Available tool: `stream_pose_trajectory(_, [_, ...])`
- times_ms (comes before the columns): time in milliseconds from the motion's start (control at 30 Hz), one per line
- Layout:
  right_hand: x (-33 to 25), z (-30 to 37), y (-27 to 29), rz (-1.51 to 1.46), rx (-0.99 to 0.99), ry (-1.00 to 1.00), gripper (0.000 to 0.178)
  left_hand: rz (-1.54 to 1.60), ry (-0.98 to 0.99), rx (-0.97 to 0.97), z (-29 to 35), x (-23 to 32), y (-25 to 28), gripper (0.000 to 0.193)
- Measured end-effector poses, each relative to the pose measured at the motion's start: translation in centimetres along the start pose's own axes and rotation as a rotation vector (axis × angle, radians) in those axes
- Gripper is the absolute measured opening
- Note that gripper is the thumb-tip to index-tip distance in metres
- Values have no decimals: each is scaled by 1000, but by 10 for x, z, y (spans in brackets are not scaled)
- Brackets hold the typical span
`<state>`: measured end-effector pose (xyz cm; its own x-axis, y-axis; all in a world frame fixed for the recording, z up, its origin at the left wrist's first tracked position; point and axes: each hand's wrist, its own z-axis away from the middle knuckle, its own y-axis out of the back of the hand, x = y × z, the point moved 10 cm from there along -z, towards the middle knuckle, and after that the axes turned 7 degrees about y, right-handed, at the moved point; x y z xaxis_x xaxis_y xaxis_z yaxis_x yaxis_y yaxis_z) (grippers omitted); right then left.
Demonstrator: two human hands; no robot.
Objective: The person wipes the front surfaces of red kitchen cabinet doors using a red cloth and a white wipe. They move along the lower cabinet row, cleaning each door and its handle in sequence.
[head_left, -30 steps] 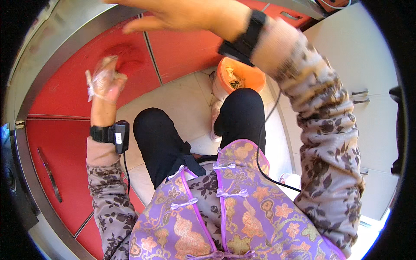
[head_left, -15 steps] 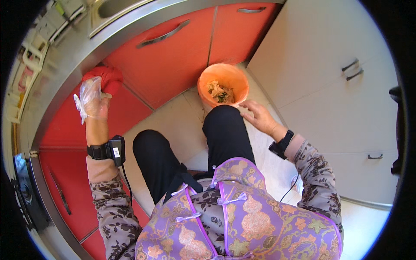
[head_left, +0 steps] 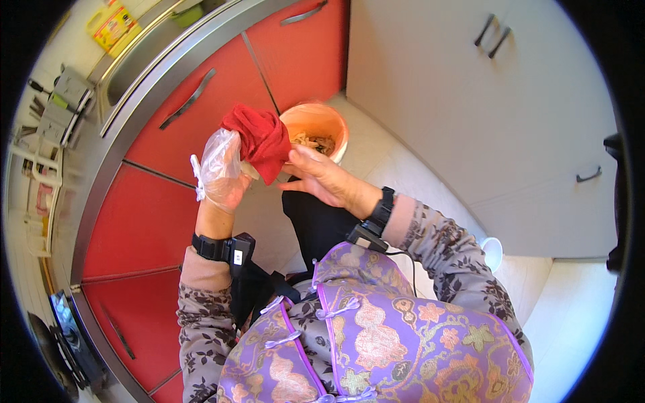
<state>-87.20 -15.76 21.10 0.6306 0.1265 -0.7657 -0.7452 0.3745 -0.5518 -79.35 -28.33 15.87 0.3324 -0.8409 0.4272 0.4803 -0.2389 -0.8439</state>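
My left hand, in a clear thin plastic glove tied at the wrist, is closed on a bunched red cloth. The cloth hangs in front of me at about the height of my knees. Just to its right is my bare right hand, fingers apart and pointing left, fingertips at the cloth's edge; whether they touch it I cannot tell. Behind both hands an orange-lined bin stands on the floor, with food scraps inside.
Red cabinets with dark handles curve along the left under a steel-edged counter. A sink, a yellow bottle and a knife holder are up there. Grey cupboards stand at the right, a white cup-like container beside them.
My left hand has brought the red cloth away from the counter edge, rightward to the middle. My right hand has left the bin's rim and moved left to the cloth. The view has shifted.
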Motion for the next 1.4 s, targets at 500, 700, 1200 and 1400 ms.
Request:
stream_pose_trajectory(500, [-3, -9, 23, -94, 219, 203, 34, -253, -20, 13, 8, -1, -25, 37])
stream_pose_trajectory(700, [-16, -1, 26, -199, 239, 227, 38, -208, -15, 28, 10, 8, -25, 39])
stream_pose_trajectory(1200, [-51, -10, -53, -215, -167, 183, 42, 101, 109, -84, 10, -34, -20, 41])
stream_pose_trajectory(1400, [-25, -6, 13, 314, 233, 170, 28, 105, 35, -148, 34, -15, -39, 47])
